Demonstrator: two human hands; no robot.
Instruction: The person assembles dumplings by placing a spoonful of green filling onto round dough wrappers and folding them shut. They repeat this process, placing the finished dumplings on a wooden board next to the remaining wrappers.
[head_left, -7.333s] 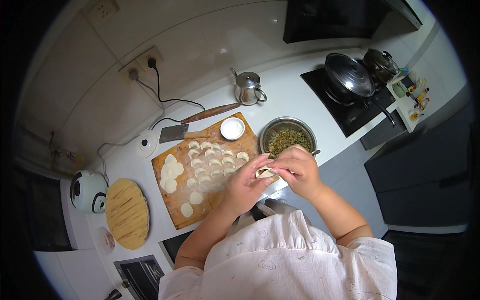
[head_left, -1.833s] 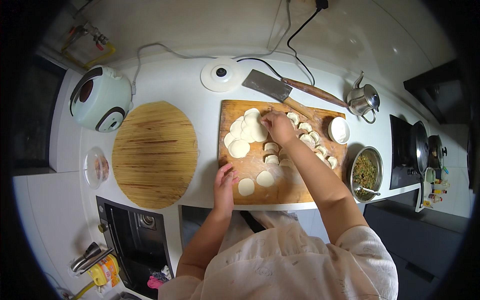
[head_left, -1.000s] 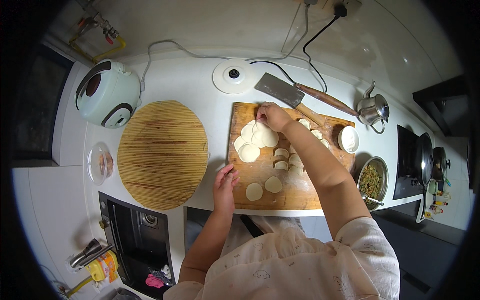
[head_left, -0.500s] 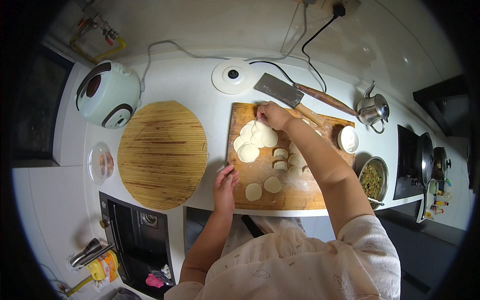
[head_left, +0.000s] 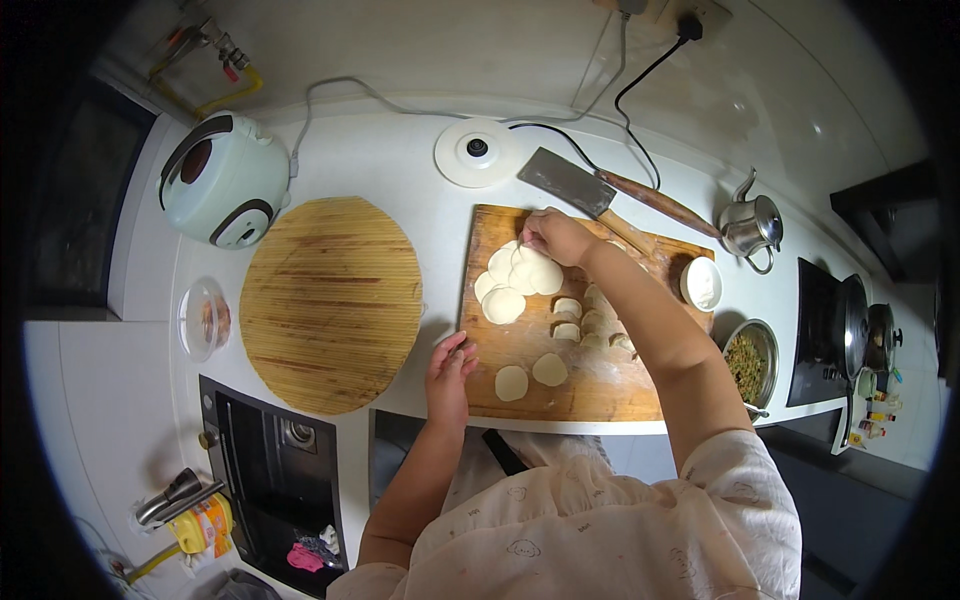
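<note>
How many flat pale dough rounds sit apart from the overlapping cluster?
2: left round at the front of the brown wooden board, right round beside it. The bare right forearm may hide more.

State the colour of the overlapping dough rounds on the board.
The dough rounds are pale cream, best seen in the head view.

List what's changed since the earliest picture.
The left hand and right hand no longer hold a filled wrapper together. Both have moved left: the left to the left edge of the board, holding nothing visible, the right to the far side of the overlapping wrappers. Cleaver and rolling pin lie as before.
</note>
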